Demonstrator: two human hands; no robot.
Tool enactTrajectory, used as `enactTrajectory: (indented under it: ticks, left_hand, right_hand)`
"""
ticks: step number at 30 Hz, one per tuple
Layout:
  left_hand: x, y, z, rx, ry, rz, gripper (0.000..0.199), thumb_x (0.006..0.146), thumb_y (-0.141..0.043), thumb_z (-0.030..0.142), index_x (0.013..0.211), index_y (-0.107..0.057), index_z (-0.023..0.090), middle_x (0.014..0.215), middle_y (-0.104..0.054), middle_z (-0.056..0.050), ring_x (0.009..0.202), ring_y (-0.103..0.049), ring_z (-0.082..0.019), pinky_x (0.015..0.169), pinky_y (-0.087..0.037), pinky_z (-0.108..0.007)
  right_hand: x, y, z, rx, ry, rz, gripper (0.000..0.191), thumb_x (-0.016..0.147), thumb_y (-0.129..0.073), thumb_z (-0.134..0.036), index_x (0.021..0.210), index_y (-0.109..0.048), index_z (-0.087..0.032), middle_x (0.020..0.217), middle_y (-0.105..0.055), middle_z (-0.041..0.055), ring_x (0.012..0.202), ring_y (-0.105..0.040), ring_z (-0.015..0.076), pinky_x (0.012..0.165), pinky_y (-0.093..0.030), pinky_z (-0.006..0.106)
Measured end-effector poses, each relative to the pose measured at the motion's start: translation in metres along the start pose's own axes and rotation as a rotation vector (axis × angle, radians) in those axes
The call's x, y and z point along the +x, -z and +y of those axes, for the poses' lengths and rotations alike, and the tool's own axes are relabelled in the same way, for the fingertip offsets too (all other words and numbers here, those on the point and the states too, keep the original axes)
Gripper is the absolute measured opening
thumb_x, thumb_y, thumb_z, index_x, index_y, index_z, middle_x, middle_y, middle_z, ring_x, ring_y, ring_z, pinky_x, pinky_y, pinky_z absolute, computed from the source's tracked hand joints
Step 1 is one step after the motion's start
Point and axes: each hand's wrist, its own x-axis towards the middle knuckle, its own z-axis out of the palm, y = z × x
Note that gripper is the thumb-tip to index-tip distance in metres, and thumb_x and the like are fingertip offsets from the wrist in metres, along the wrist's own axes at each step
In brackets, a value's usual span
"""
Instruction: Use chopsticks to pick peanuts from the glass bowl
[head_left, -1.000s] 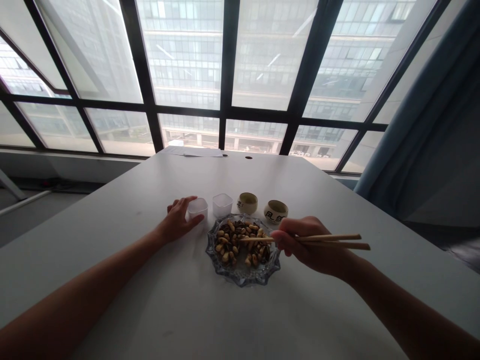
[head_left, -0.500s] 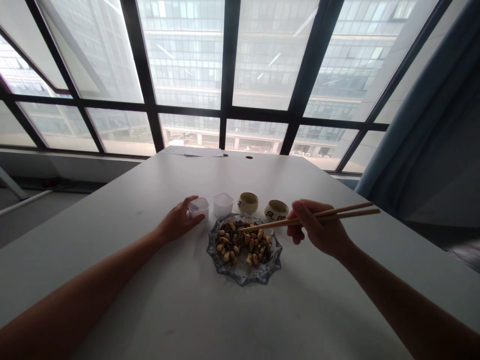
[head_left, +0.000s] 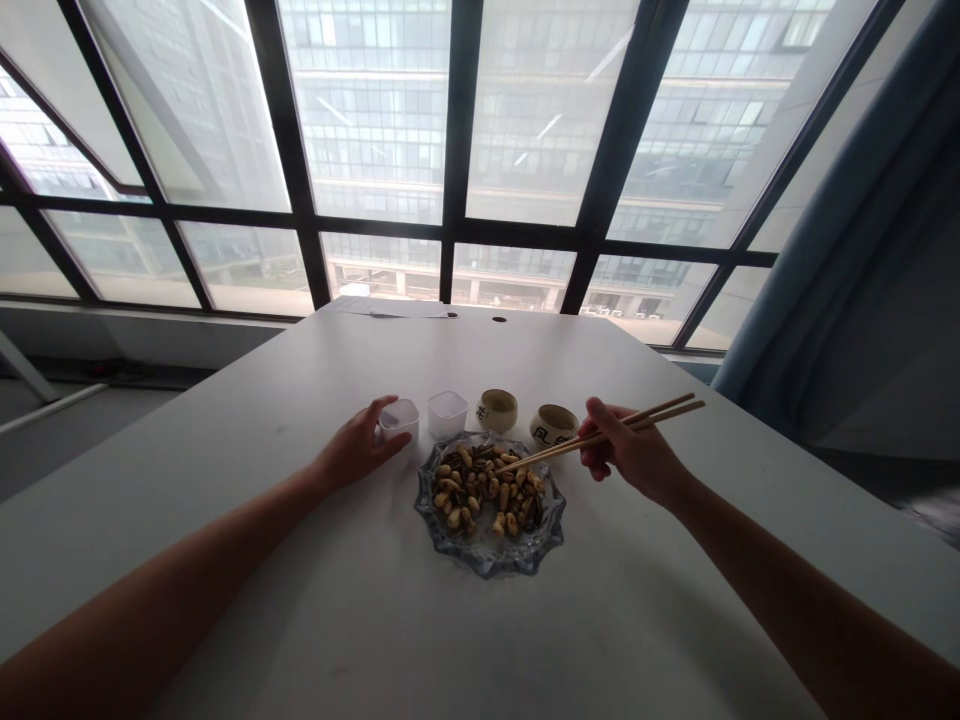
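Observation:
My right hand (head_left: 637, 455) grips a pair of wooden chopsticks (head_left: 551, 450). Their tips reach into a scalloped clear glass dish (head_left: 487, 562), among unshelled peanuts (head_left: 452, 492) and dark, thin seeds in their shells. Whether the tips pinch anything is too small to tell. At the left, thumb and fingers of my left hand (head_left: 351, 452) curve around a small clear plastic container (head_left: 403, 412). Beside it stands a second clear plastic container (head_left: 448, 408), behind the dish.
Two beige ceramic cups with dark lettering, a left cup (head_left: 497, 410) and a right cup (head_left: 553, 422), stand behind the dish. Papers (head_left: 390, 307) lie at the far edge of the white table (head_left: 315, 600). Windows rise beyond, with a blue curtain (head_left: 817, 220) at the right.
The chopsticks have turned steeper, their rear ends shifting left and slightly up, while their tips moved a little right and down in the dish. My left hand stays at the container.

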Motion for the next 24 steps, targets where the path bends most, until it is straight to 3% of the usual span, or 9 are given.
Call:
enactTrajectory:
  ticks: [6, 12, 16, 19, 24]
  left_hand:
    - [-0.001, 0.000, -0.001, -0.003, -0.009, 0.000, 0.065, 0.084, -0.056, 0.059, 0.134, -0.046, 0.018, 0.087, -0.067, -0.006, 0.076, -0.064, -0.021, 0.074, -0.051, -0.034]
    - [0.000, 0.001, 0.000, 0.009, 0.001, -0.007, 0.067, 0.084, -0.056, 0.061, 0.134, -0.047, 0.017, 0.089, -0.067, -0.007, 0.077, -0.064, -0.022, 0.073, -0.052, -0.034]
    - [0.000, 0.000, 0.000, 0.002, 0.022, -0.025, 0.068, 0.084, -0.054, 0.061, 0.135, -0.045, 0.016, 0.089, -0.067, -0.007, 0.075, -0.064, -0.021, 0.072, -0.051, -0.034]
    - [0.000, 0.000, 0.000, 0.003, 0.023, -0.018, 0.068, 0.084, -0.055, 0.060, 0.135, -0.046, 0.016, 0.088, -0.067, -0.007, 0.074, -0.064, -0.021, 0.072, -0.051, -0.034]
    - [0.000, 0.002, 0.002, -0.004, 0.015, -0.017, 0.066, 0.084, -0.055, 0.059, 0.134, -0.047, 0.017, 0.087, -0.067, -0.006, 0.075, -0.064, -0.022, 0.071, -0.051, -0.034]
  right_hand:
    - [-0.010, -0.003, -0.011, -0.235, 0.066, -0.108, 0.061, 0.074, -0.066, -0.072, 0.056, -0.059, -0.014, 0.045, -0.064, 0.0052, 0.033, -0.057, 0.0117, 0.031, -0.042, 0.019]
    - [-0.021, -0.008, -0.023, -0.262, 0.283, -0.036, 0.051, 0.082, -0.065, -0.063, 0.064, -0.061, -0.016, 0.052, -0.067, 0.0047, 0.040, -0.062, 0.0143, 0.037, -0.050, 0.022]
    - [-0.027, -0.018, -0.016, -0.377, 0.378, -0.157, 0.042, 0.088, -0.064, -0.053, 0.068, -0.063, -0.016, 0.058, -0.069, 0.0046, 0.046, -0.065, 0.0147, 0.042, -0.052, 0.023]
    - [-0.030, -0.025, -0.013, -0.432, 0.376, -0.285, 0.044, 0.091, -0.061, -0.052, 0.064, -0.061, -0.017, 0.055, -0.066, 0.0037, 0.045, -0.063, 0.0141, 0.041, -0.052, 0.024]
    - [-0.036, -0.026, -0.025, -0.336, 0.245, -0.378, 0.048, 0.090, -0.059, -0.057, 0.063, -0.060, -0.017, 0.053, -0.065, 0.0032, 0.043, -0.061, 0.0135, 0.038, -0.049, 0.022]
